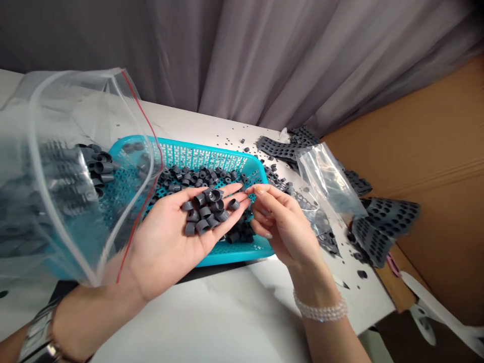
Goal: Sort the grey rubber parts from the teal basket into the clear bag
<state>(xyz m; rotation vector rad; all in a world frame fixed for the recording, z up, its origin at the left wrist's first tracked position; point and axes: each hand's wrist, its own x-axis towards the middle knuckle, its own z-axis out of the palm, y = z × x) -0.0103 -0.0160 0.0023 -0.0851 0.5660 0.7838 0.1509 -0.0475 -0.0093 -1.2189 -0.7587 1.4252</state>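
Cupping the left hand (162, 247) with the palm up, the person carries a small heap of dark grey rubber sleeves (204, 212), and the left fingers (227, 194) are relaxed and a little spread. This seems a good way to hold them, because the shallow hollow keeps the pieces from rolling off and leaves each one easy to see. The right hand (287, 229) is just beside the heap, with its fingers (260, 190) curled and the thumb and index tips drawn together; whether a small piece is between them cannot be told. A pearl bracelet (319, 312) circles the right wrist, and a metal watch (38, 335) sits on the left. A clear zip bag (64, 176) with a red seal line, holding more sleeves, hangs at the left. Below the hands, a teal plastic basket (227, 157) with many sleeves stands on the white worktop (189, 121). Farther away lie punched rubber sheets (389, 214), a second clear bag (325, 176), a cardboard sheet (427, 151) and a grey curtain (245, 55).
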